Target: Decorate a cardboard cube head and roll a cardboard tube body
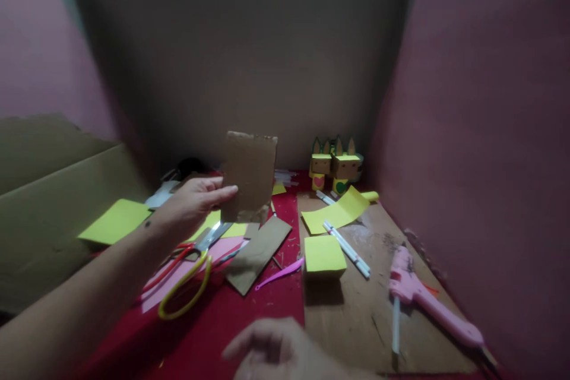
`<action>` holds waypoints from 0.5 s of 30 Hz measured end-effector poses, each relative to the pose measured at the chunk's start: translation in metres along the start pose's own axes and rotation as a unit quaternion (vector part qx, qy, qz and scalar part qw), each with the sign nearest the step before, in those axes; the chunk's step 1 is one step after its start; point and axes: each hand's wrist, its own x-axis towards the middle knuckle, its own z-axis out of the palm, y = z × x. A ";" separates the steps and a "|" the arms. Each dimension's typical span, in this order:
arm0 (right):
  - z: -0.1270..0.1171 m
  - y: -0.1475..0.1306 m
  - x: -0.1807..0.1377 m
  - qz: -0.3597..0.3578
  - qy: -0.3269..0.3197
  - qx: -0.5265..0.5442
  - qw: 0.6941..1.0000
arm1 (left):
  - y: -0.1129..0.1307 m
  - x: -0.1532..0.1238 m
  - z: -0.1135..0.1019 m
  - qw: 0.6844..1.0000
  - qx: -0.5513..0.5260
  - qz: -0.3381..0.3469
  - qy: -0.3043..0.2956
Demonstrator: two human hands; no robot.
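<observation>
My left hand (pixel 202 199) is closed on a rectangular piece of cardboard (pixel 249 175), pinching its left edge and holding it upright above the table. Below it lie scissors (pixel 207 243) with one red and one yellow handle. A second cardboard strip (pixel 260 255) rests near the scissors. Low in the view, my right hand (pixel 276 350) is slightly blurred, its fingers loosely bent and apart with nothing visible in them. Ahead of it are a pink plastic tool (pixel 280 274) and a box with a yellow top (pixel 325 255).
On the right, a pink glue gun (pixel 403 276) lies on a brown board (pixel 356 320), with white sticks (pixel 347 249) and a curled yellow sheet (pixel 336 214). Two cardboard figures (pixel 333 166) stand behind. A large cardboard box (pixel 57 208) and a yellow-topped piece (pixel 116 221) are left.
</observation>
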 end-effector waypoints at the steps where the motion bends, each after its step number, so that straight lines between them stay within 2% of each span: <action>1: 0.003 -0.003 -0.004 -0.027 0.023 0.003 0.999 | -0.001 -0.016 0.000 1.000 -0.021 -0.009 -0.002; 2: 0.006 -0.007 -0.008 -0.058 0.055 -0.001 0.997 | -0.004 -0.030 0.001 0.999 -0.041 -0.020 -0.009; 4: 0.013 -0.018 -0.019 -0.153 0.159 -0.038 0.975 | -0.010 -0.054 0.002 0.996 -0.077 -0.042 -0.024; 6: 0.019 -0.034 -0.029 -0.244 0.255 -0.122 0.928 | -0.018 -0.072 0.003 0.993 -0.105 -0.053 -0.034; 8: 0.024 -0.050 -0.034 -0.289 0.290 -0.176 0.895 | -0.025 -0.086 0.006 0.990 -0.118 -0.061 -0.039; 10: 0.027 -0.064 -0.033 -0.303 0.270 -0.175 0.897 | -0.030 -0.097 0.010 0.989 -0.118 -0.076 -0.053; 12: 0.027 -0.072 -0.026 -0.259 0.179 -0.140 0.939 | -0.032 -0.104 0.015 0.985 -0.122 -0.094 -0.078; 15: 0.024 -0.070 -0.016 -0.238 0.157 -0.115 0.952 | -0.028 -0.105 0.021 0.985 -0.135 -0.085 -0.066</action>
